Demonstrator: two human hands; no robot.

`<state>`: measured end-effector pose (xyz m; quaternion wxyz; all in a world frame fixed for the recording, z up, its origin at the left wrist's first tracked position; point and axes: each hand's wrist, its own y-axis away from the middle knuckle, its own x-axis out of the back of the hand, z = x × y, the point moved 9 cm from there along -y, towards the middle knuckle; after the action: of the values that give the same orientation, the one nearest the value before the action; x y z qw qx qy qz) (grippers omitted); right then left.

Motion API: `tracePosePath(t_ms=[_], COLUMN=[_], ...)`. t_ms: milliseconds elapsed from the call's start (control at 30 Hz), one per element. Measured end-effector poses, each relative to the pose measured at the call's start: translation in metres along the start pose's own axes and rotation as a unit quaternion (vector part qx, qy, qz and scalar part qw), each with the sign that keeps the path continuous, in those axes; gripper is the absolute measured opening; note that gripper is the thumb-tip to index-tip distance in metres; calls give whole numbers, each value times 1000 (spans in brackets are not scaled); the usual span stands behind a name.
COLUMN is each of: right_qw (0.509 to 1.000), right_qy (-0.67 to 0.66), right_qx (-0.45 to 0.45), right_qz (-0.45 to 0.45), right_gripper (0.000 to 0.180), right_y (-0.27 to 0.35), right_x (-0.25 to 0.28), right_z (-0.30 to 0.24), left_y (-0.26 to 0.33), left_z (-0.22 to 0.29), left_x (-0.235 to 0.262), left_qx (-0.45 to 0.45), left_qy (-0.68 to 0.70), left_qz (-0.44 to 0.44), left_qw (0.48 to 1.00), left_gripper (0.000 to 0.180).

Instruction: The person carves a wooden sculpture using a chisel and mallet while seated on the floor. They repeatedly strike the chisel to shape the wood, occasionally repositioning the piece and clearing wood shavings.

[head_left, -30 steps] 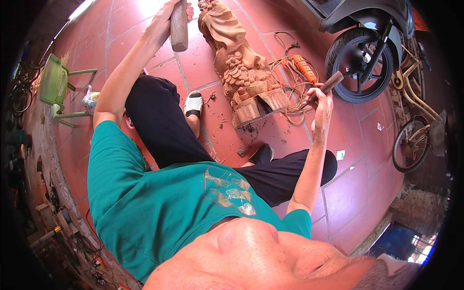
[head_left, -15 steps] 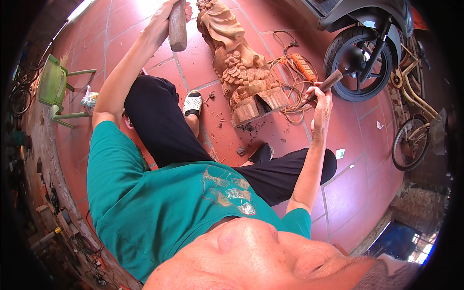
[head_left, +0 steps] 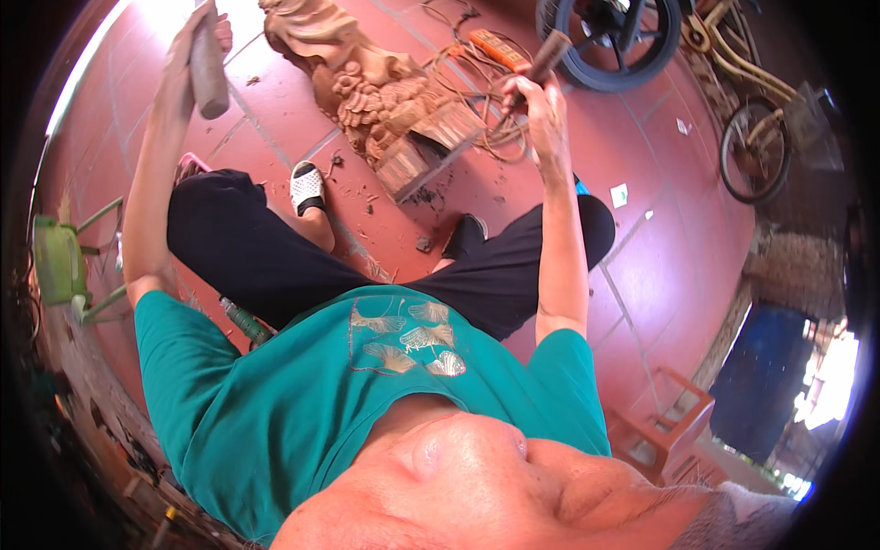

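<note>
My left hand [head_left: 190, 41] is closed round a wooden mallet [head_left: 210, 82], raised at the upper left, apart from the carving. My right hand [head_left: 545, 115] grips a wooden-handled chisel [head_left: 550, 55] beside the carving's base; its blade is mostly hidden by the fingers and cannot be made out. Between the hands, a carved wooden statue [head_left: 321, 41] lies on the floor, with draped folds at the far end and a heap of rounded shapes lower down. Its split, blocky base [head_left: 403, 170] points towards me.
An orange power strip [head_left: 500, 50] and tangled cords [head_left: 495, 137] lie right of the statue. Wood chips [head_left: 423, 244] dot the tiled floor. Around stand a motorbike wheel [head_left: 632, 46], a bicycle wheel [head_left: 753, 151], a green chair [head_left: 57, 261] and a reddish-brown chair [head_left: 674, 422].
The whole view has shifted, so the statue, floor and hands appear further left and up. Both hands keep their hold on the mallet and chisel. The reddish-brown chair has come into view.
</note>
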<state>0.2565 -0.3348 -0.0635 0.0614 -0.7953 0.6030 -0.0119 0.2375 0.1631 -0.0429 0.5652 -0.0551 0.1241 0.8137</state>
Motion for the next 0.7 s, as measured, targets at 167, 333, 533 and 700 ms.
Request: tracePosePath(t_ms=[167,333,533,700], right_qw=[999,998,997,995], right_qy=[40,49,63,86], right_qx=[18,12,18,26], right_qz=[17,24,30,34], right_gripper=[24,23,28,23], right_y=[0,-1,-6,-9], right_x=[0,-1,0,2], right_z=[-5,-3,7,12], left_y=[17,20,20,18], left_z=[7,6,3,1], left_x=[-4,-12,-23,-27], left_qx=[20,24,47,50], left_qy=[118,117,55,27], left_qz=[-44,-45,-36,-55], left_qw=[992,992,997,997], left_gripper=[52,50,51,53])
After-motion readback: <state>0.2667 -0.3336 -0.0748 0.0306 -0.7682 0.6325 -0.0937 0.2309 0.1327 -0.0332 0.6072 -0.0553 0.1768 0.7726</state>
